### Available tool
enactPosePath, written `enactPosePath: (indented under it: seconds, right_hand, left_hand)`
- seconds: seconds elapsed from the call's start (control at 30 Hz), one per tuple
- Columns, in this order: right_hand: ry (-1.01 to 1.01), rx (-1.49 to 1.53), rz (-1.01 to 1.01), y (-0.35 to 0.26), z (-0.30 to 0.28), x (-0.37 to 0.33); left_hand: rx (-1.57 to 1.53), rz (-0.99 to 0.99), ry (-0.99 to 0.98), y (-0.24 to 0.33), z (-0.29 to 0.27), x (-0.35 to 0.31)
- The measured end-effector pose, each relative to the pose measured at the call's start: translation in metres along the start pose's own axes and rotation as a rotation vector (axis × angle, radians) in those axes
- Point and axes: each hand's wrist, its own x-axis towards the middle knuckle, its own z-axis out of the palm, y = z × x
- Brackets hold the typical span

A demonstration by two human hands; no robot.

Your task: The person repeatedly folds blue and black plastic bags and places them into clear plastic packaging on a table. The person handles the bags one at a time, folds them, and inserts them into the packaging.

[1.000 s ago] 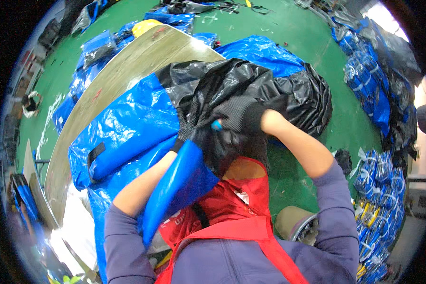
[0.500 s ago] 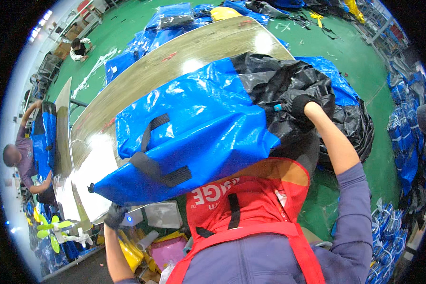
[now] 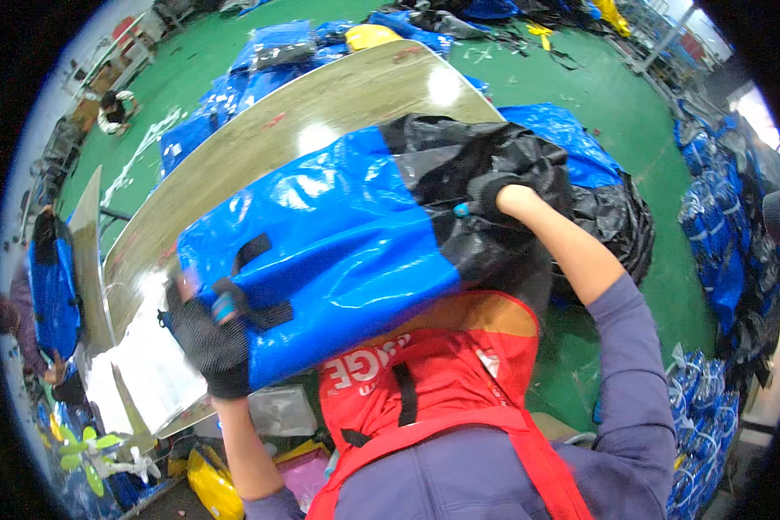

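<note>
A large blue and black bag (image 3: pixel 338 251) lies flat across the table, its glossy blue part to the left and its crumpled black part to the right. My left hand (image 3: pixel 210 340), in a dark knit glove, rests over the left end of the blue part beside black webbing straps (image 3: pixel 264 316). Its fingers are stretched out, slightly blurred. On the black part, my right hand (image 3: pixel 492 196), gloved too, is closed on the creased material. Another blue and black bag (image 3: pixel 611 212) lies partly under it at the right.
The wood-patterned table (image 3: pixel 321 104) has a curved far edge. Beyond it are wrapped blue bundles (image 3: pixel 269 52) on the green floor. Stacked blue bundles (image 3: pixel 711 225) line the right. A green fan (image 3: pixel 87 455) stands lower left. Co-workers are at the far left, one holding a blue bag (image 3: pixel 54 286).
My left hand has risen from below the near left corner onto the bag's left end, and that corner is now flatter. My right hand keeps its hold. The whole view has shifted somewhat.
</note>
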Motion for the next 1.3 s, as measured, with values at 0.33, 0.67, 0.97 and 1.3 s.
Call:
enactPosePath:
  seconds: [0.33,0.67,0.97,1.3]
  right_hand:
    - [0.697,0.596,-0.072,0.085,-0.004,-0.148]
    - [0.163,0.347,0.253,0.127,0.059,-0.034]
    - [0.275,0.803,0.182,0.118,0.022,-0.089]
    - [0.586,0.43,0.196,0.107,0.045,-0.063]
  left_hand:
    - [-0.249,0.291,-0.371,0.089,0.165,0.03]
    - [-0.256,0.284,-0.399,0.084,0.152,0.046]
    - [-0.325,0.356,-0.288,0.137,0.163,0.053]
    - [-0.385,0.044,-0.462,0.115,0.159,0.062]
